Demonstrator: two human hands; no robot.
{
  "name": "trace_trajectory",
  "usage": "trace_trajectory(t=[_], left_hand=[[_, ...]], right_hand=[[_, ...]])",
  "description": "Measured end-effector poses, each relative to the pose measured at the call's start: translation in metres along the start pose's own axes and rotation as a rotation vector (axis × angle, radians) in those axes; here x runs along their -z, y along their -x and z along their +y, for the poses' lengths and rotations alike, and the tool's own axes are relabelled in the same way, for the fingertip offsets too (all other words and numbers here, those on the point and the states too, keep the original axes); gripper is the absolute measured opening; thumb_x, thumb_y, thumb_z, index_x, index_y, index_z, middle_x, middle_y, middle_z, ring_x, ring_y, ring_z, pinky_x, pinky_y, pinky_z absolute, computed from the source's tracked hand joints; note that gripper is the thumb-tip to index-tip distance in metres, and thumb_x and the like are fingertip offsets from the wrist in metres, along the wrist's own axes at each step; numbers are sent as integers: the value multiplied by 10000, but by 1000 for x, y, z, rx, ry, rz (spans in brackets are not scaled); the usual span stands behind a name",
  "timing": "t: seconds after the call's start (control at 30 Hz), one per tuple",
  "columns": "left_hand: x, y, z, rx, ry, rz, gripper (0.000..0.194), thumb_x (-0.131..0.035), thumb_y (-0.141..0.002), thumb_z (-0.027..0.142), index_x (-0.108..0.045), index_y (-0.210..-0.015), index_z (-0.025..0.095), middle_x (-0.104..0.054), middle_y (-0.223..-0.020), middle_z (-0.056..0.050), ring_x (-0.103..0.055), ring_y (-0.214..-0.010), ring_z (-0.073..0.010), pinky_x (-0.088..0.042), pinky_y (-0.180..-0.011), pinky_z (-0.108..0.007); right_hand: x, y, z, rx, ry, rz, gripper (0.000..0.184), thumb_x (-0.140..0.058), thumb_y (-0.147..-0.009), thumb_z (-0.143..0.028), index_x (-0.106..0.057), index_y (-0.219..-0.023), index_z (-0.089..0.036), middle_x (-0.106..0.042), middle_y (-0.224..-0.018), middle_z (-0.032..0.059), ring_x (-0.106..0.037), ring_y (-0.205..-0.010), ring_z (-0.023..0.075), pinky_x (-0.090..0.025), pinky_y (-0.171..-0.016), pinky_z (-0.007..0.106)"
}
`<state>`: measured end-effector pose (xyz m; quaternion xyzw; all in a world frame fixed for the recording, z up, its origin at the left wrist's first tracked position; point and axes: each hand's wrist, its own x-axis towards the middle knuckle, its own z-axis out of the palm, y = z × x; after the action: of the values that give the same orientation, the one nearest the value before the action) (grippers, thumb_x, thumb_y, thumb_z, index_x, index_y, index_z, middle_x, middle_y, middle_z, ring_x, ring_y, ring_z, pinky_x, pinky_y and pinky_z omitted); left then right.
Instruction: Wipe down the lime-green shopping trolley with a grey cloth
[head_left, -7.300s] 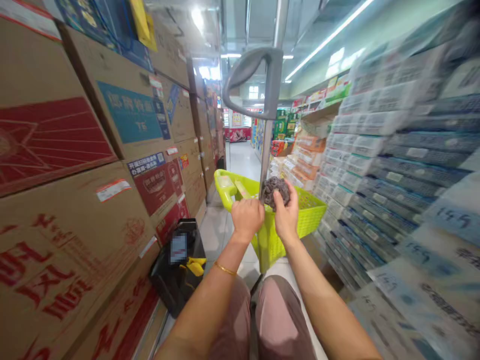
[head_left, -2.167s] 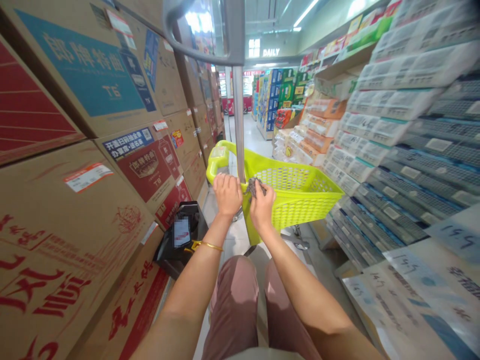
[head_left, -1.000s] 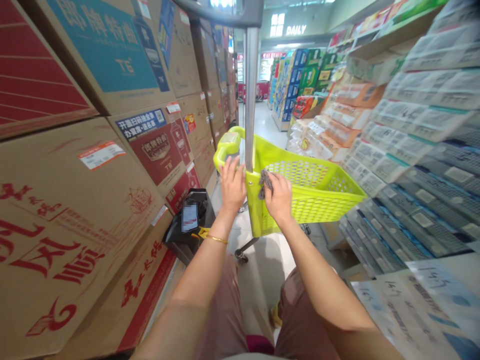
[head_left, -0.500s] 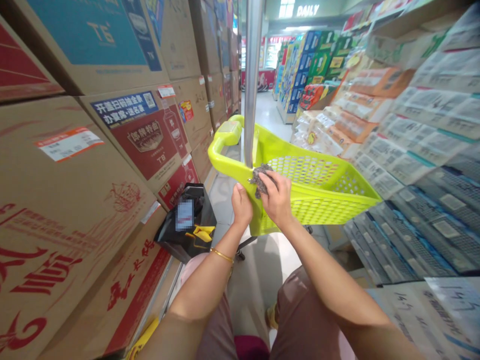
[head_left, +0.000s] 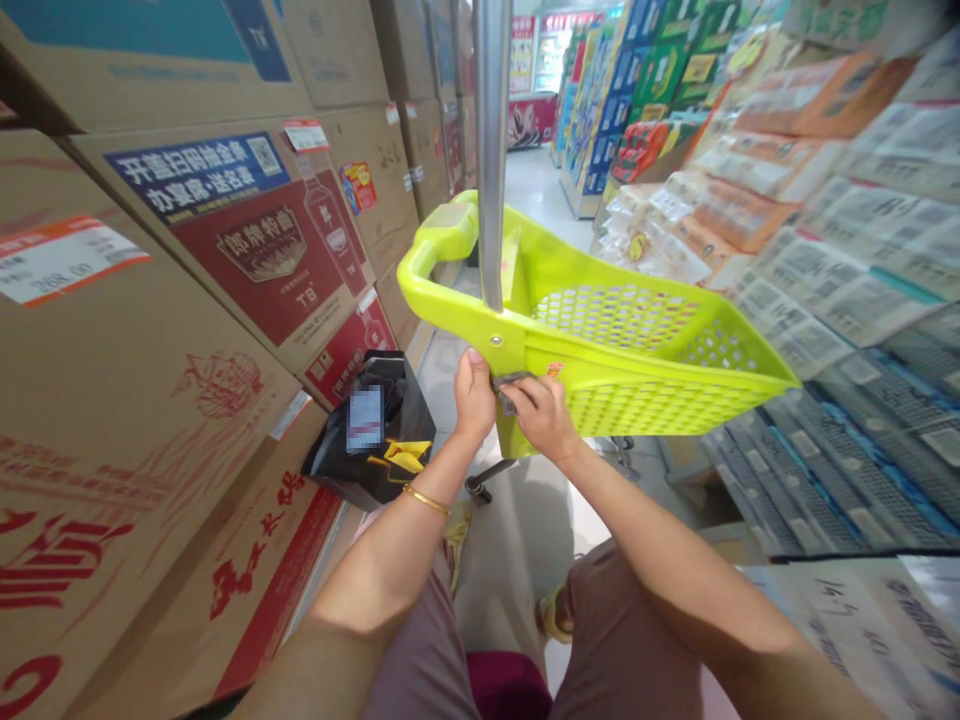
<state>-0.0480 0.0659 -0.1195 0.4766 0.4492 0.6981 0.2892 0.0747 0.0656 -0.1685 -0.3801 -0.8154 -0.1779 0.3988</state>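
A lime-green plastic shopping basket (head_left: pixel 637 345) on wheels stands in the aisle in front of me, with a grey metal handle pole (head_left: pixel 491 150) rising from its near rim. My right hand (head_left: pixel 541 415) is closed on a dark grey rag (head_left: pixel 507 385) and presses it against the basket's near wall, just under the rim. My left hand (head_left: pixel 472 395) is pressed against the same near corner, thumb up against the rim, fingers curled. A gold bangle sits on my left wrist.
Stacked cardboard cartons (head_left: pixel 187 300) line the left side. Shelves of packaged goods (head_left: pixel 840 300) fill the right. A black bag (head_left: pixel 371 430) with a yellow item sits on the floor by the cartons. The tiled aisle (head_left: pixel 532 180) runs on behind the basket.
Both hands have moved down from the base of the pole and the rim to the basket's outer near wall. The rag went down with the right hand. The view has dropped lower.
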Motion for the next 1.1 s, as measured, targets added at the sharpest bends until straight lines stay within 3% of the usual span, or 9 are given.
trace_trajectory(t=[0.13,0.23,0.4,0.5,0.63,0.77,0.9,1.0,1.1], left_hand=[[1,-2,-6,33,39,-27,491,-343,-849,629,-541,-873,182,-600,-854,-18,-560,-826,-128,-459,-778,-246],[1,-3,-13,73,125,-56,445,-375,-856,596,-541,-885,183,-598,-850,-13,-564,-804,-122,-466,-774,-253],[0,-7,-25,87,260,-121,368,-442,-855,518,-570,-912,178,-626,-908,-26,-588,-879,-147,-463,-841,-293],[1,-9,-26,105,303,-153,327,-456,-859,474,-581,-898,174,-638,-919,-31,-592,-909,-160,-460,-856,-312],[1,-11,-20,190,385,-145,261,-525,-825,424,-576,-834,168,-646,-854,-15,-603,-855,-143,-465,-832,-289],[0,-13,-15,278,503,-158,226,-594,-781,394,-580,-791,169,-644,-778,3,-609,-850,-140,-461,-809,-258],[1,-15,-17,277,544,-186,228,-592,-788,400,-595,-810,173,-662,-796,-2,-612,-887,-153,-462,-814,-262],[0,-15,-18,287,548,-175,215,-582,-801,394,-598,-814,181,-666,-810,-4,-610,-912,-155,-460,-834,-266],[-2,-13,-19,326,554,-138,183,-584,-804,365,-605,-828,185,-661,-825,-1,-605,-927,-150,-445,-863,-263]], right_hand=[[1,3,-4,45,34,-50,288,-422,-903,-230,-614,-1110,-286,-605,-1037,41,-464,-943,172,-415,-852,329],[7,-15,-9,7,59,-34,296,-406,-912,-236,-614,-1111,-303,-608,-1055,31,-471,-961,169,-406,-870,328],[21,-60,-17,-132,64,117,292,-402,-910,-262,-604,-1118,-299,-572,-1119,39,-458,-1019,180,-369,-939,363],[21,-70,-17,-153,39,165,275,-408,-906,-271,-609,-1093,-289,-557,-1105,44,-444,-1028,180,-352,-953,368],[9,-57,-13,-100,43,212,257,-422,-897,-230,-624,-1050,-269,-565,-1044,45,-445,-969,169,-362,-909,342],[-4,-28,-9,-17,105,129,273,-443,-882,-177,-627,-1065,-260,-589,-1020,44,-437,-938,167,-366,-866,316],[-8,-6,-8,84,151,94,242,-493,-860,-167,-644,-1030,-251,-610,-1014,27,-418,-925,177,-359,-828,301],[-5,-9,-9,91,148,96,237,-499,-860,-173,-642,-1029,-258,-609,-1024,23,-414,-931,177,-353,-827,301],[3,-31,-12,15,105,158,246,-474,-875,-187,-631,-1046,-268,-593,-1058,32,-419,-961,173,-349,-859,313]])
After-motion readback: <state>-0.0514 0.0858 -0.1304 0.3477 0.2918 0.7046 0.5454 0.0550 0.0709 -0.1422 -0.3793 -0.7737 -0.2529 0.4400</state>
